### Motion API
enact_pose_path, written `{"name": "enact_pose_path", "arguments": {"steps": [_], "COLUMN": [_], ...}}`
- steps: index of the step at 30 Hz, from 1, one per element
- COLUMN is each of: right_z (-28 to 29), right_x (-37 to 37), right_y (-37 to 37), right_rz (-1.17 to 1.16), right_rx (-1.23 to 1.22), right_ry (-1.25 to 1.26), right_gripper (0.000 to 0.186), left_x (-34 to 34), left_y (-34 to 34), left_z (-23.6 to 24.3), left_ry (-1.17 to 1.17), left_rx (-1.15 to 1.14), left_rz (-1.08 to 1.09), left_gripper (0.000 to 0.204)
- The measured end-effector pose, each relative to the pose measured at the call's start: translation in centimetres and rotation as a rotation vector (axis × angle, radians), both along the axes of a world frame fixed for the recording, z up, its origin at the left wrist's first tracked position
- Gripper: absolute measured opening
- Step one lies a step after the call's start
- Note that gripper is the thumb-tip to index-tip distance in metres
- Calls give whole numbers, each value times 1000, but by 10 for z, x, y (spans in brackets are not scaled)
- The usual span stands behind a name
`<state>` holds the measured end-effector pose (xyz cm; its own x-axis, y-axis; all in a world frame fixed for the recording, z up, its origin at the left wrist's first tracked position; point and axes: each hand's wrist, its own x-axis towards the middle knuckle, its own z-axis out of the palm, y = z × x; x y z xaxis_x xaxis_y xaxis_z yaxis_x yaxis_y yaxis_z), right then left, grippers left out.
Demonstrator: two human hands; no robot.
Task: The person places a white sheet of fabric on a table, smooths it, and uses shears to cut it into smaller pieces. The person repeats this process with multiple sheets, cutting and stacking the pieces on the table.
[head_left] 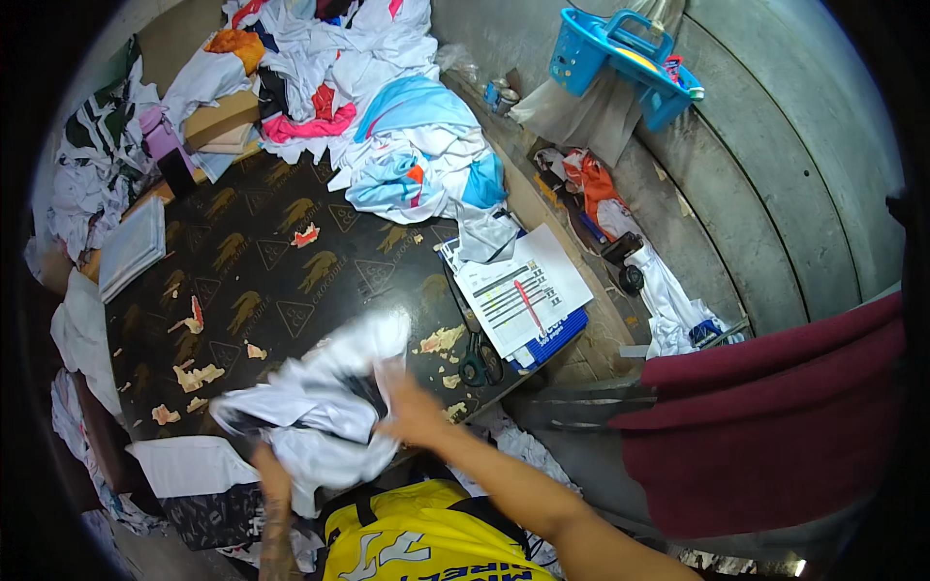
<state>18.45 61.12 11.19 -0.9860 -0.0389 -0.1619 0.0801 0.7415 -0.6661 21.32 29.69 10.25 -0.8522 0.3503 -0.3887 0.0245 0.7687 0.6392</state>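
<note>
two hands bunching a white cloth [315,402] at the near edge of a dark table [281,261].

the right hand [412,414] grips the cloth's right side, fingers closed on the fabric; the left hand [271,474] holds it from below, mostly hidden by folds. the cloth is motion-blurred. scissors [480,360] lie just right of it, beside printed papers [521,290]. a heap of clothes [387,126] covers the table's far end.

The scene is viewed from a single head-worn fisheye camera, aimed steeply down at the dark worktable [291,261] close below; edges are bent toward the rim, and no second view is provided.
</note>
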Motion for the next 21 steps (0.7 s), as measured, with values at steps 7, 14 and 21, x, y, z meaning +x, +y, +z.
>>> {"name": "enact_pose_path", "arguments": {"steps": [7, 14, 21], "right_z": [98, 141, 80], "right_x": [-195, -118, -42], "right_y": [-42, -187, -212], "right_rz": [126, 589, 493], "right_rx": [-146, -422, -710], "right_ry": [377, 172, -29], "right_gripper": [53, 86, 36], "left_x": [5, 65, -76], "left_y": [-85, -248, -292], "left_z": [54, 60, 88], "left_ry": [48, 462, 822], "left_rx": [-615, -166, -167], "left_rz": [524, 543, 460], "left_gripper": [54, 43, 55]}}
